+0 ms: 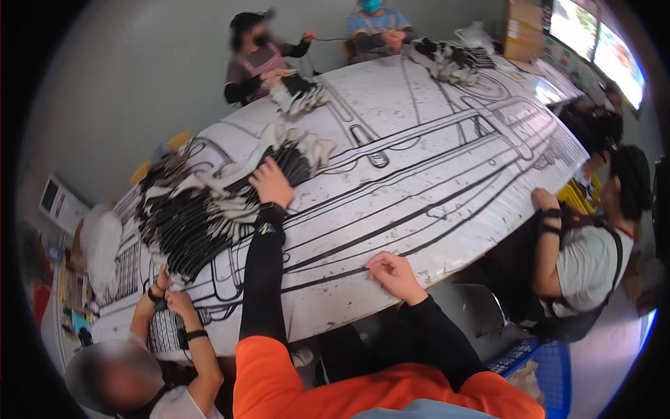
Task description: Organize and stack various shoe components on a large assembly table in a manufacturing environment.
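My left hand point(272, 184) reaches forward onto a small stack of black and pale grey gloves point(289, 159). Its fingers are stretched out and apart on the gloves' near side; I see no glove gripped in it. Left of it a bigger heap of the same gloves point(185, 234) lies fanned out, black parts toward the near left. My right hand point(396, 276) hovers by the table's near edge, its fingers curled inward toward the thumb. Nothing shows between those fingers, and no glove is near that hand.
The large white table point(419, 188) carries black line drawings. A co-worker's hands point(171, 293) touch the big heap's near end. Across the table, people sit by further glove piles point(300, 94). At right sits another person point(586, 258); a blue basket point(551, 377) stands below the edge.
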`<state>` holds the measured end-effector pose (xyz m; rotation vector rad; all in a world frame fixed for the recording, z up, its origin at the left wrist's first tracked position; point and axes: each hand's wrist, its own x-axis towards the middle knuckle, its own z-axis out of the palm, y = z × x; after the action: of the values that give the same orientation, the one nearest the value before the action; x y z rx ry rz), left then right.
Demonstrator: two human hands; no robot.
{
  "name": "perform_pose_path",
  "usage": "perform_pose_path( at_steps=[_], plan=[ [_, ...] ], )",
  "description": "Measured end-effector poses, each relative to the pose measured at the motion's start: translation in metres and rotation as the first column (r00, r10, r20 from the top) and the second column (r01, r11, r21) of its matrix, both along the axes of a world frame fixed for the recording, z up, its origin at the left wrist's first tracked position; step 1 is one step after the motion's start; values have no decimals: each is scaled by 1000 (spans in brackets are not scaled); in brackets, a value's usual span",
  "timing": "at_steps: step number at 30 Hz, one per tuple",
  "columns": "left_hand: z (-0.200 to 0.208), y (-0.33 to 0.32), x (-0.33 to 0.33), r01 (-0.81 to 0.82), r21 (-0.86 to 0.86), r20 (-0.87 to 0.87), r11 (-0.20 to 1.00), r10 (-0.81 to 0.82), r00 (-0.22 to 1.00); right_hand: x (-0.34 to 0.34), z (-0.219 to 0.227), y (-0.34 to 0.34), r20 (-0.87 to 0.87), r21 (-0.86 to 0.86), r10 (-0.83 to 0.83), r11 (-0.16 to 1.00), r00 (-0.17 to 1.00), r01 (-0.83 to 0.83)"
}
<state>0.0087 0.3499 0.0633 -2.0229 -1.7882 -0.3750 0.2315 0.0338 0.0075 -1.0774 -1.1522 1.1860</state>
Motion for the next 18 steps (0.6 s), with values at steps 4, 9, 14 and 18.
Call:
perform_pose_path(
  at_steps=[4, 9, 14, 18],
  plan=[
    [-10, 6, -28, -64, 97, -125, 993, 76, 989, -10, 6, 2, -73, 14, 73, 997, 995, -72],
    [17, -36, -33, 149, -54, 100, 987, -144, 985, -5, -7, 3, -47, 66, 67, 996, 997, -64],
    [40, -194, -30, 727, -183, 371, 662, -638, 675, 47, 3, -7, -254, 167, -593, 751, 764, 639],
    [61, -287, -51, 802, -363, 258, 474, -776, 576, 81, 78, 37, 200, 323, -562, 811, 803, 487]
  ],
)
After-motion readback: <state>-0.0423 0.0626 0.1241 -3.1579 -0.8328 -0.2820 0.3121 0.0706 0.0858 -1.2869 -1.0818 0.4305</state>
